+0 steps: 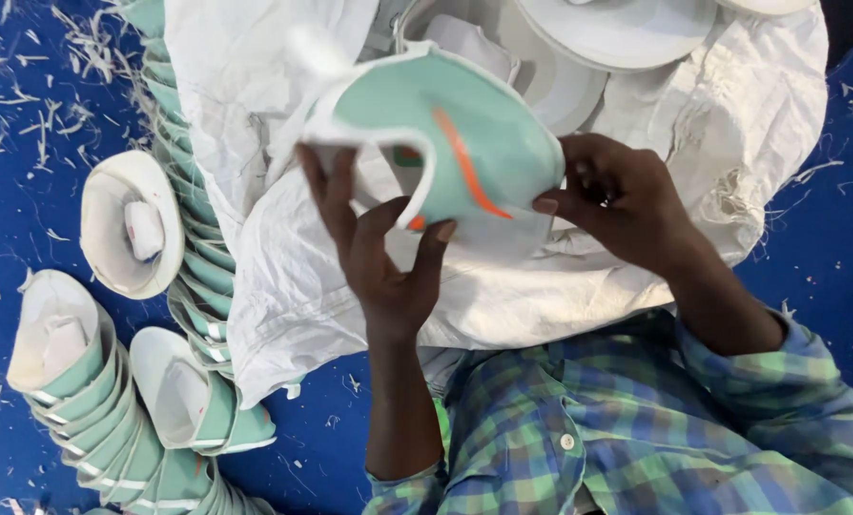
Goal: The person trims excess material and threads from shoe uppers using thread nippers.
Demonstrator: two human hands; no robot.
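Observation:
I hold a mint-green shoe upper with white edging and an orange stripe in front of me, over a white woven sack. My left hand grips its lower white edge, thumb on the green face. My right hand pinches its right end. More white and pale uppers lie inside the sack's open mouth behind it.
Nested stacks of the same mint-green uppers lie at the left on a blue floor, with a long row running beside the sack. White trimmings litter the floor. My checked shirt sleeve fills the lower right.

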